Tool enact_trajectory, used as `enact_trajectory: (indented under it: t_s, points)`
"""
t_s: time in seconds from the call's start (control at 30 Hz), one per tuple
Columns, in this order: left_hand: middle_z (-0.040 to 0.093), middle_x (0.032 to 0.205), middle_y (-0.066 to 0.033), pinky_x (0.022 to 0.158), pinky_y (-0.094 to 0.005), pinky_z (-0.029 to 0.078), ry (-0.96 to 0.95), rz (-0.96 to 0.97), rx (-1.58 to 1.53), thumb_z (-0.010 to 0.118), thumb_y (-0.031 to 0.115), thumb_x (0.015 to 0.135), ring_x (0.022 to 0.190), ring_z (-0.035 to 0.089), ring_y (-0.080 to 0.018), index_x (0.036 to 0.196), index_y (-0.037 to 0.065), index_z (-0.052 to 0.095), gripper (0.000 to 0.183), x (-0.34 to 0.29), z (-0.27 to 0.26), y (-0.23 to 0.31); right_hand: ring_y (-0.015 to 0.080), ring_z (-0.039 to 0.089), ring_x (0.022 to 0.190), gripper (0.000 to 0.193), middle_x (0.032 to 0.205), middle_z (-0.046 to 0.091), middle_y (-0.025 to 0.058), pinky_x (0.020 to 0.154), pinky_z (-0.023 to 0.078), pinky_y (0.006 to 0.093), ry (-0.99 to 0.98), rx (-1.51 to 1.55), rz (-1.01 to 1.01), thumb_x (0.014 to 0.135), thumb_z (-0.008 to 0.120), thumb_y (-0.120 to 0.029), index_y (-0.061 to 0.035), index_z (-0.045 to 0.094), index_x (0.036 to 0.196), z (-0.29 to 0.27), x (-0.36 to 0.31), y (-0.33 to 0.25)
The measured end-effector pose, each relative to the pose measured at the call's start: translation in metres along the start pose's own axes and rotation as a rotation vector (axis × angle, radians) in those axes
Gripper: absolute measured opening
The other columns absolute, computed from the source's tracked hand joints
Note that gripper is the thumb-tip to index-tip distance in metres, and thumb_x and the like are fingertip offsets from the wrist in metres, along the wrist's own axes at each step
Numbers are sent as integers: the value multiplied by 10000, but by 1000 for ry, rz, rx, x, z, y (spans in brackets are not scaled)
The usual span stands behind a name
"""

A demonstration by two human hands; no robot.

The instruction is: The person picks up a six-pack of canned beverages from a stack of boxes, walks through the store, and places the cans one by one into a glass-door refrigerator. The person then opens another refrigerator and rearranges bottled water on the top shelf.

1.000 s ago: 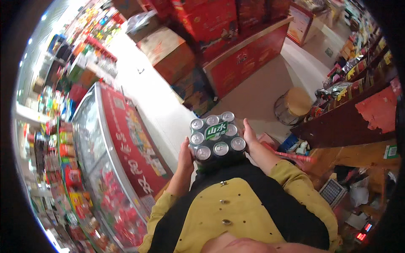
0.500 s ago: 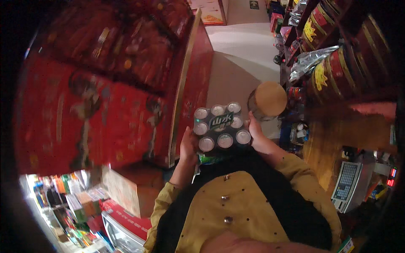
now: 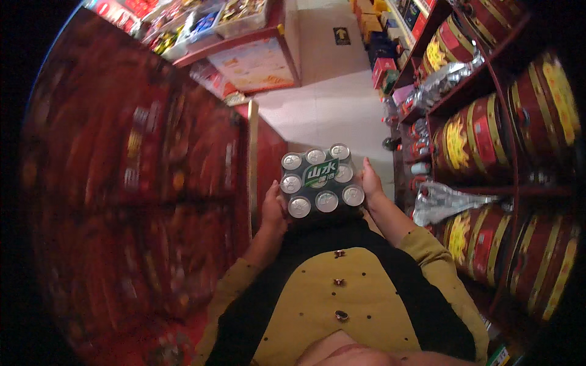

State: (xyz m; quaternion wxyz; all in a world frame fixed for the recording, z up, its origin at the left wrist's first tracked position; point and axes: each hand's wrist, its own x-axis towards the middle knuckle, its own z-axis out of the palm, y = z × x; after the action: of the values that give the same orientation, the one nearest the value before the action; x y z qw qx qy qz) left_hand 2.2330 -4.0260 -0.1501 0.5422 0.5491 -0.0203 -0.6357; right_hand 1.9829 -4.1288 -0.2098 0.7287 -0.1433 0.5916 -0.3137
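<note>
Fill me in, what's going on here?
A person has a wrapped pack of cans between both bare hands, the left hand on one side and the right hand on the other. It is held in front of the body, can tops facing up. To the right are barrels on shelving; to the left is a red stack, too blurred to make out. Pale floor and a counter with goods lie ahead.
</note>
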Motion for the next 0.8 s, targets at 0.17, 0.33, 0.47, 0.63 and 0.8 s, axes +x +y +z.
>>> enact_trajectory:
  t_s: [0.17,0.33,0.47,0.63,0.8]
  points:
    - [737,1028,-110,748,-369,590,-143,-5,-56,409,468,1064,881,720,-232,1193,55,652,497,124,148,85,151,531,624,588,703,518,1,589,462,298,9,146,-165,968,541,-675,-157,483,697,-3,94,-143]
    - [706,808,-81,664,-350,539,-22,-203,165,531,545,995,724,675,-214,1068,59,678,512,262,281,167,178,641,690,596,821,677,54,643,534,305,-13,450,-20,995,510,-647,-76,656,904,1,194,-287]
    - [583,648,11,513,-320,356,-7,-144,229,564,533,980,547,475,-146,1009,101,690,451,406,349,212,224,706,935,679,1033,722,97,849,573,359,106,392,14,992,501,-655,-23,646,1194,40,288,-406]
    - [700,1244,-118,976,-430,521,-139,-152,132,430,491,1037,1120,671,-291,1316,70,609,536,550,429,300,226,697,969,723,1126,685,94,863,580,403,23,309,-98,961,547,-677,-39,574,1300,112,421,-573]
    - [676,1287,-131,1023,-447,511,-159,-148,-148,397,434,1055,1176,650,-312,1332,56,583,504,667,506,416,221,693,796,588,832,655,48,737,587,389,44,180,29,947,570,-677,-94,640,939,201,561,-709]
